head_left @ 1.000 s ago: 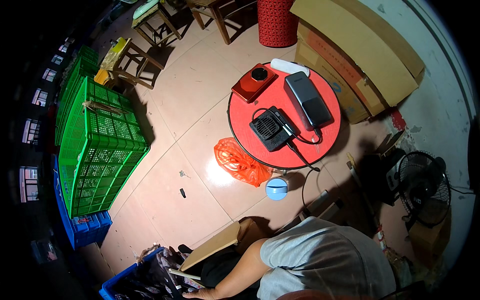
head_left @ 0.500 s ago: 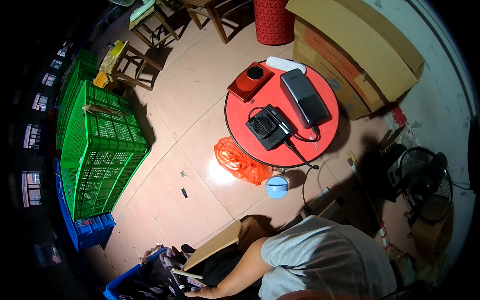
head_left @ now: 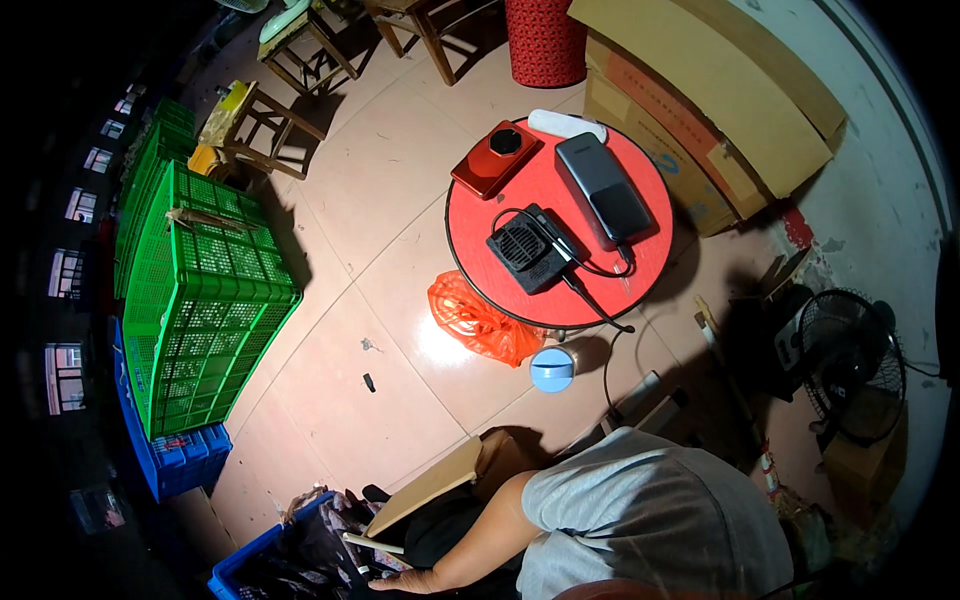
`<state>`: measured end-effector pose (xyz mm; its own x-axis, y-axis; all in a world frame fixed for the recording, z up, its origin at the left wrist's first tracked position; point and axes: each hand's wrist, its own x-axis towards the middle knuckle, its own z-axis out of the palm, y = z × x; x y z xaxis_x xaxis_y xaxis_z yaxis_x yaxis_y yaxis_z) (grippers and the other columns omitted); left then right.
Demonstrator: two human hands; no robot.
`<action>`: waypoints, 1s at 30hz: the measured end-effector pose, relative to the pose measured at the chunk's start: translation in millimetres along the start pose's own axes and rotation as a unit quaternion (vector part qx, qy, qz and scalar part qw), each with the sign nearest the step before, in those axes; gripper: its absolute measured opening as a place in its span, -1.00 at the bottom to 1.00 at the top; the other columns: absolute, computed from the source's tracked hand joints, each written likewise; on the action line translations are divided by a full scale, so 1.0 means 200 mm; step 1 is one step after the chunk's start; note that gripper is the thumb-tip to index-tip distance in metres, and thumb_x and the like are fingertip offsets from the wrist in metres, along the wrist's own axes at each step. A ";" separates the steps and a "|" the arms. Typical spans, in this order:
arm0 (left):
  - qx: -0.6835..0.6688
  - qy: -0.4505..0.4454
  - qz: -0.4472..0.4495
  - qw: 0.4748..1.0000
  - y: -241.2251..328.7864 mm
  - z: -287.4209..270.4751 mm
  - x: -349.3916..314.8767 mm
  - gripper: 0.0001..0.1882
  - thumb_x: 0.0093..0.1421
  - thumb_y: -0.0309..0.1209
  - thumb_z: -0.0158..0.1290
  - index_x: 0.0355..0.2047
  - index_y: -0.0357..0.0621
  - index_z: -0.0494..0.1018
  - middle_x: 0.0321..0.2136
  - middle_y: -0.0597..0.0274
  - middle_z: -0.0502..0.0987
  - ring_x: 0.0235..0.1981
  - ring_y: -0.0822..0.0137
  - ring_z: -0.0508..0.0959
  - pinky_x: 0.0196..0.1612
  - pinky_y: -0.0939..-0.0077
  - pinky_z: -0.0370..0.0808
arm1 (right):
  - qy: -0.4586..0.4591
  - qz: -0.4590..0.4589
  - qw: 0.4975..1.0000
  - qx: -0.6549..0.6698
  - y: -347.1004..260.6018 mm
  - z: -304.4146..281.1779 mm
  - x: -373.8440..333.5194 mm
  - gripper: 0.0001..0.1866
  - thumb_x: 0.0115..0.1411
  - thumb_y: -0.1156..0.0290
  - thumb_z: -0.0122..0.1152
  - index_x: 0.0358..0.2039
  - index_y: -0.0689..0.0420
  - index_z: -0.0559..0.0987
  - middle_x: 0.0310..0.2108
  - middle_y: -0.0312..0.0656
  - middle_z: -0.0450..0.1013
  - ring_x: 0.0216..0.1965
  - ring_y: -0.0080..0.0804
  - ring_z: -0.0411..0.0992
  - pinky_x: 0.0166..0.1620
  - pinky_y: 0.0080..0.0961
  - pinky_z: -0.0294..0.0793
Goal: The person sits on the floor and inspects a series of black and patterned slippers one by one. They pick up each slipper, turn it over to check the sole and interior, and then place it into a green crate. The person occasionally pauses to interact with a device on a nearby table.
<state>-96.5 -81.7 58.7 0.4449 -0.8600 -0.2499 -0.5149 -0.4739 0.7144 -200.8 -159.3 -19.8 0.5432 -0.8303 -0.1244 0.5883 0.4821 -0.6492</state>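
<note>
My right arm, in a light grey sleeve [head_left: 640, 510], bends across the lower edge of the view. At its end my right hand [head_left: 405, 580] is closed on dark cloth at the picture's lower border, and part of its grip is cut off there. Beside the hand stands a blue crate [head_left: 222, 580] filled with dark patterned cloth [head_left: 320, 545]. A thin white strip [head_left: 372, 543] lies just above the fingers. A brown cardboard flap [head_left: 425, 487] rises behind the forearm. My left hand is out of view.
A red round stool [head_left: 475, 255] bears a red device [head_left: 497, 160], a power bank [head_left: 603, 185] and a black fan-like device [head_left: 530, 250]. By it are an orange bag [head_left: 485, 320] and a blue-lidded container [head_left: 553, 370]. Green crates [head_left: 215, 290] stand left, cartons [head_left: 700, 100] and a fan [head_left: 850, 365] right.
The view has shifted very slightly, so the stool and the devices on it sit a little farther left and up. My right hand stays almost in place at the cloth.
</note>
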 end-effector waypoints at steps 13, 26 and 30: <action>0.022 0.012 0.015 1.000 0.00 -0.06 -0.03 -0.73 0.11 -0.53 0.09 -0.18 -0.35 0.35 -0.27 0.07 0.45 -0.29 0.26 0.44 -0.23 0.38 0.44 | -0.007 0.008 1.000 -0.016 0.02 0.01 -0.03 -0.36 0.23 -0.15 0.12 0.00 0.21 0.48 -0.12 -0.18 0.47 -0.06 -0.39 0.38 0.09 -0.47 0.31; -0.008 0.011 0.031 0.999 0.03 -0.02 -0.09 -0.64 0.16 -0.46 0.11 -0.09 -0.36 0.31 -0.20 0.02 0.45 -0.22 0.24 0.46 -0.16 0.40 0.45 | -0.010 0.020 0.999 -0.023 0.07 0.04 -0.01 -0.37 0.24 -0.14 0.12 -0.01 0.22 0.48 -0.12 -0.18 0.47 -0.07 -0.39 0.38 0.09 -0.47 0.30; -0.023 0.010 0.042 0.999 0.04 -0.02 -0.11 -0.62 0.17 -0.44 0.11 -0.06 -0.37 0.30 -0.18 0.01 0.45 -0.20 0.24 0.47 -0.13 0.40 0.45 | -0.007 0.019 0.999 -0.033 0.07 0.07 -0.01 -0.37 0.24 -0.13 0.11 -0.01 0.22 0.48 -0.13 -0.17 0.47 -0.07 -0.38 0.38 0.10 -0.47 0.30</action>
<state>-106.8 -66.1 72.0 0.4156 -0.8925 -0.1752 -0.5175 -0.3904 0.7614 -185.7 -147.5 -18.5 0.5733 -0.8074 -0.1397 0.5270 0.4939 -0.6916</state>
